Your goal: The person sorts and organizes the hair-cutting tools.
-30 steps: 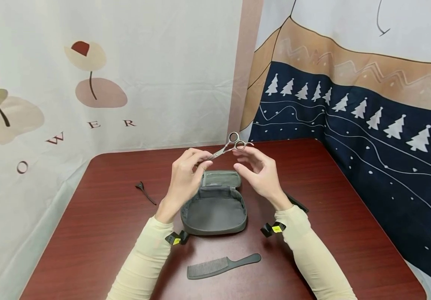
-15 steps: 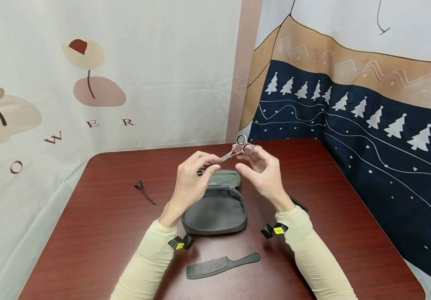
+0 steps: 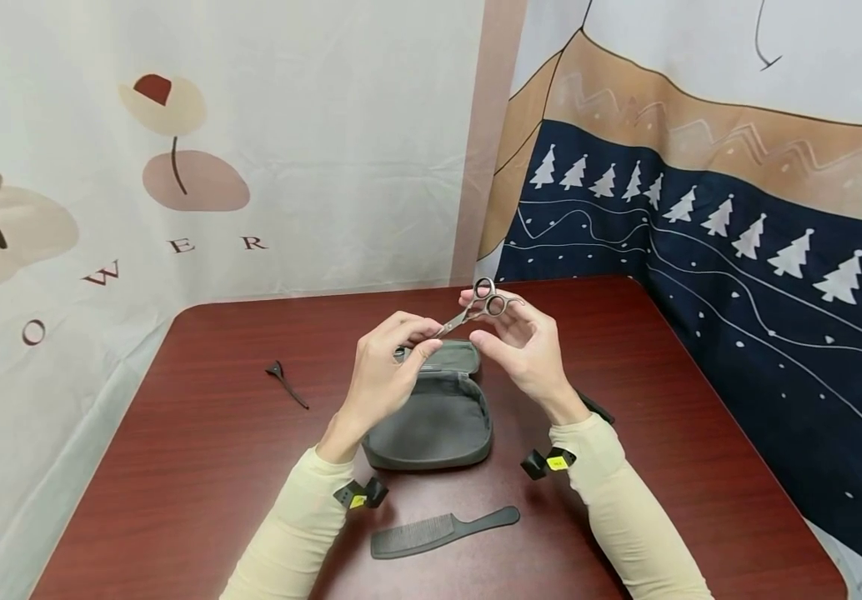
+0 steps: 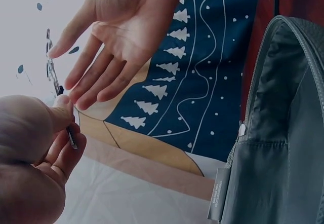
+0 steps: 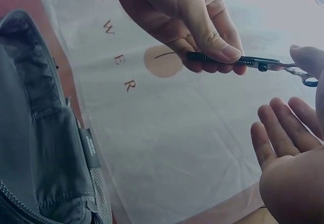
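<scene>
Pinching at head height of view: left hand is gripping silver metal ring-handled scissors by the blade end. Handles are pointing toward two o'clock, beside right hand; its fingers are lying loosely apart, contact unclear. Scissors are hanging at one o'clock of an open grey fabric case; slim black hair clip is lying at nine, dark grey handled comb at six.

Left wrist view: right palm is showing at twelve.

Right wrist view: left thumb is pressing across the toothed blade.
</scene>
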Demonstrator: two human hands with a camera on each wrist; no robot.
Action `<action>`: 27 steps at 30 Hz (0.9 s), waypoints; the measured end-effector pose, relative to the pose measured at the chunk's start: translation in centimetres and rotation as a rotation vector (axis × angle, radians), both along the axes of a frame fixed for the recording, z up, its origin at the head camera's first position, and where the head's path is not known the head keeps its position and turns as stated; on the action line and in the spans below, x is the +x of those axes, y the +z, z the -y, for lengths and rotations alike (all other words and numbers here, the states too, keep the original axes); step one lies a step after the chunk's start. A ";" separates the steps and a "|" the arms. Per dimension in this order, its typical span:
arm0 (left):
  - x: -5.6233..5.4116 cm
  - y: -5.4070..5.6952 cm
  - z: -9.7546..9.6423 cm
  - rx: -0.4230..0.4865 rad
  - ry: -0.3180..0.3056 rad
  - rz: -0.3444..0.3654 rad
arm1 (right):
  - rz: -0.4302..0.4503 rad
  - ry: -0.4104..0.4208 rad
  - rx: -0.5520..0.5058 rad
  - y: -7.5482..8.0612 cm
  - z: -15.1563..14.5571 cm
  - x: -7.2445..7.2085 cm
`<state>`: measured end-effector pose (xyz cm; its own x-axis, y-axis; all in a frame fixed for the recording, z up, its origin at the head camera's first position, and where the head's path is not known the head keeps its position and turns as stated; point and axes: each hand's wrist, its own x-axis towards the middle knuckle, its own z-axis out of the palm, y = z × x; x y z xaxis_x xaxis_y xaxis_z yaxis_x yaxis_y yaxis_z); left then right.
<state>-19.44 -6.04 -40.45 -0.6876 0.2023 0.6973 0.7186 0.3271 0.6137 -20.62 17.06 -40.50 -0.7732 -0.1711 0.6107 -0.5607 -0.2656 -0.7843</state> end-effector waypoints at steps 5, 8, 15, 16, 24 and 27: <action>0.1 -0.1 0.1 0.011 -0.009 0.006 | -0.012 0.003 0.009 0.1 0.1 0.2; 0.2 -0.1 0.0 0.006 -0.010 0.017 | -0.022 0.018 -0.004 0.2 0.2 0.3; 0.5 -0.2 -0.2 0.000 -0.009 0.032 | -0.010 0.036 -0.018 0.3 0.5 0.7; 0.5 -0.2 -0.3 0.001 -0.011 0.031 | -0.004 0.032 -0.016 0.3 0.5 0.8; 0.7 -0.2 -0.4 0.013 -0.024 0.029 | 0.032 0.010 0.009 0.4 0.6 1.0; 0.7 -0.2 -0.5 0.012 -0.025 0.039 | 0.038 0.005 0.014 0.3 0.6 1.0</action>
